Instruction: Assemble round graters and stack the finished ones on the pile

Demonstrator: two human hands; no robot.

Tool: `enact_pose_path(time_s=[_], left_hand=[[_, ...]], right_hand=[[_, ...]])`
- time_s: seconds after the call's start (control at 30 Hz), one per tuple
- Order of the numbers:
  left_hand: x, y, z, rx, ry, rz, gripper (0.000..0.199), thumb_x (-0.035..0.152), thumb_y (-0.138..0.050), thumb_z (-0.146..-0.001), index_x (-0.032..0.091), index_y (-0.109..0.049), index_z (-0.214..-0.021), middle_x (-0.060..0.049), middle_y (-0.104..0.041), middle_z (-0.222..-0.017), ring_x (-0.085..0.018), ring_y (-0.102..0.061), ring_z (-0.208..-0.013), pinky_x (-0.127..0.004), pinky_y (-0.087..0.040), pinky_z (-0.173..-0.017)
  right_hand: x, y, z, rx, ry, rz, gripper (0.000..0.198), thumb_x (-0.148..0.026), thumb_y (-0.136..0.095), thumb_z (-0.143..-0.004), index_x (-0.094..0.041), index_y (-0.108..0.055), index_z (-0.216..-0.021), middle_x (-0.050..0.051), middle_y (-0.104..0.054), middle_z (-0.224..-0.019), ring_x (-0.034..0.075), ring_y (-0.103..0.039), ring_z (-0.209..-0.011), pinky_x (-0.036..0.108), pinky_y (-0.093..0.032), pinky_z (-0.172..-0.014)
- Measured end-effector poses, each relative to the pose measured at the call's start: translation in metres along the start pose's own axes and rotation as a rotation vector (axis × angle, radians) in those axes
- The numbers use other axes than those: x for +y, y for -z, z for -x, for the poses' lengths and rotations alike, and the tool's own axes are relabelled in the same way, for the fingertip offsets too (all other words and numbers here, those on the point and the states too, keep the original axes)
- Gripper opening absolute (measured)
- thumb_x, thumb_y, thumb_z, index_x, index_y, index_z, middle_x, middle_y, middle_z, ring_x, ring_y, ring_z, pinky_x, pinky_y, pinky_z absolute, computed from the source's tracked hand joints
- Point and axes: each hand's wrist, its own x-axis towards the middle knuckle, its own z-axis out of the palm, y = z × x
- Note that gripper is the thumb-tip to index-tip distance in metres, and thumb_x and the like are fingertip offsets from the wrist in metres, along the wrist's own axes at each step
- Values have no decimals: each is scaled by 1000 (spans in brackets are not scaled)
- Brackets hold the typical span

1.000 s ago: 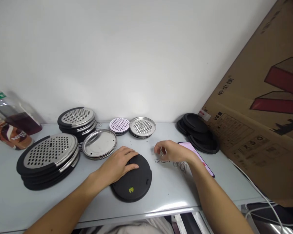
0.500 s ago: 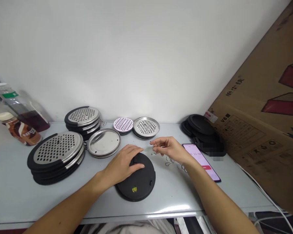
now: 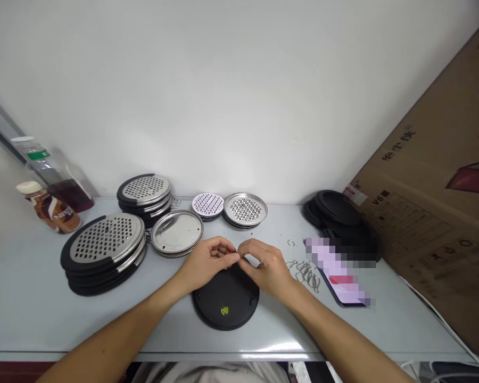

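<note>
My left hand (image 3: pixel 213 261) and my right hand (image 3: pixel 266 264) meet fingertip to fingertip over the far edge of a round black disc (image 3: pixel 226 298). Both are closed in a pinch. The small metal wire ring seen in my right fingers earlier is hidden between the fingertips; what my left fingers grip cannot be made out. The disc lies flat, with a yellow mark and small dark nubs on its face. Just right of my right hand lie several bent wire clips (image 3: pixel 308 275), and a loose thin ring (image 3: pixel 291 243) lies beyond them.
Two stacks of round graters (image 3: pixel 106 239) (image 3: pixel 146 189) stand left, beside round metal plates (image 3: pixel 178 232). A pale grater disc (image 3: pixel 207 205) and metal grater disc (image 3: pixel 245 209) sit near the wall. At right are a phone (image 3: pixel 343 287), black discs (image 3: pixel 338 207) and a carton (image 3: pixel 431 223); bottles (image 3: pixel 50 207) stand left.
My right hand has moved left from beside the wire clips to meet my left hand at the disc's far edge. My left hand has lifted off the disc's face into a pinch.
</note>
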Motion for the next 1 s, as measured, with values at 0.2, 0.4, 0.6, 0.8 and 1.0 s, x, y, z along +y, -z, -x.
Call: enact_pose_path(time_s=[0.2, 0.4, 0.6, 0.8, 1.0], left_hand=[[1, 1, 0, -50, -21, 1, 20, 28, -73, -79, 16, -69, -95, -7, -73, -93, -20, -69, -88, -33, -53, -83], [1, -6, 1, 40, -43, -19, 19, 32, -72, -79, 15, -68, -87, -4, -72, -83, -19, -68, -81, -31, -55, -77], [2, 3, -3, 24, -29, 75, 17, 27, -73, -78, 15, -70, -89, -5, -74, -87, -20, -70, -86, -31, -55, -82], [6, 5, 1, 127, -99, -75, 14, 26, -68, -81, 17, -71, -90, -4, -74, -87, -19, -70, -83, -30, -56, -79], [8, 7, 4, 192, -309, -299, 4, 18, -64, -83, 18, -67, -86, -1, -70, -81, -15, -66, -77, -26, -53, -75]], right_hand=[[2, -1, 4, -24, 120, 125, 23, -21, -58, -90, -24, -59, -113, 5, -70, -89, 17, -66, -77, 28, -54, -71], [7, -9, 9, -41, 277, 265, 45, -15, -46, -96, -27, -43, -139, 5, -66, -87, 18, -64, -77, 30, -55, -70], [5, -12, 9, 38, 299, 191, 51, -13, -51, -93, -30, -42, -141, 8, -64, -108, 19, -64, -95, 31, -55, -80], [-2, -6, 0, 18, -228, -300, 34, -25, -69, -82, -24, -60, -114, 4, -68, -93, 15, -64, -75, 31, -54, -74], [8, 7, -9, -202, -673, -885, 32, -36, -81, -70, -15, -71, -93, 1, -67, -73, 8, -55, -56, 22, -44, -55]])
